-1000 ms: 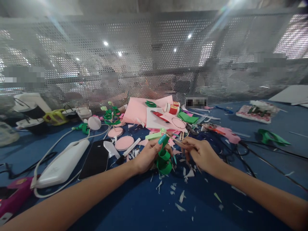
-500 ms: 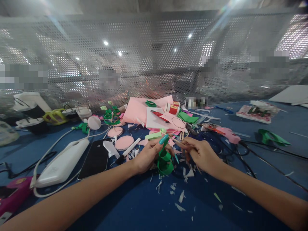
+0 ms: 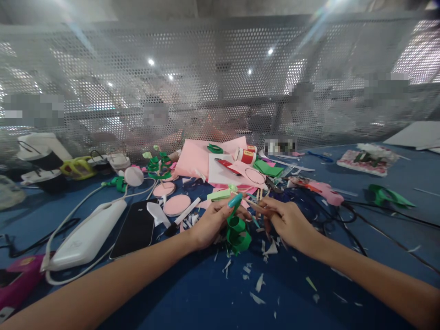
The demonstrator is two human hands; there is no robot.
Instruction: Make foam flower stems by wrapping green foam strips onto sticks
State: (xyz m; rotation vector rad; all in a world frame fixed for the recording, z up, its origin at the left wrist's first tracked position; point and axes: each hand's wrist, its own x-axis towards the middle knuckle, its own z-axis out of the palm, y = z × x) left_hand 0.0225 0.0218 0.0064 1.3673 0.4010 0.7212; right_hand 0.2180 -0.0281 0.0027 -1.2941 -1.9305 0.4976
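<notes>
My left hand [image 3: 210,224] pinches a coiled green paper strip [image 3: 238,237] between thumb and fingers. The curls of the strip hang below the fingertips over the table. My right hand [image 3: 292,223] is closed with its fingertips on a thin light-brown stick [image 3: 253,203], which points toward the left fingertips. Whether the stick touches the green strip is hidden by the fingers. A small pale-green crumpled paper piece [image 3: 233,188] shows just above the left thumb.
White paper scraps [image 3: 260,282] litter the blue table. Left are a white power bank [image 3: 87,236], a black phone [image 3: 134,229] and pink paper discs [image 3: 177,205]. Behind lie pink paper [image 3: 192,158] and a red-labelled white bottle [image 3: 245,156]. A pink glue gun [image 3: 328,192] lies right.
The green coil has swung slightly to the right and down. Both hands keep nearly the same place, with small finger movements.
</notes>
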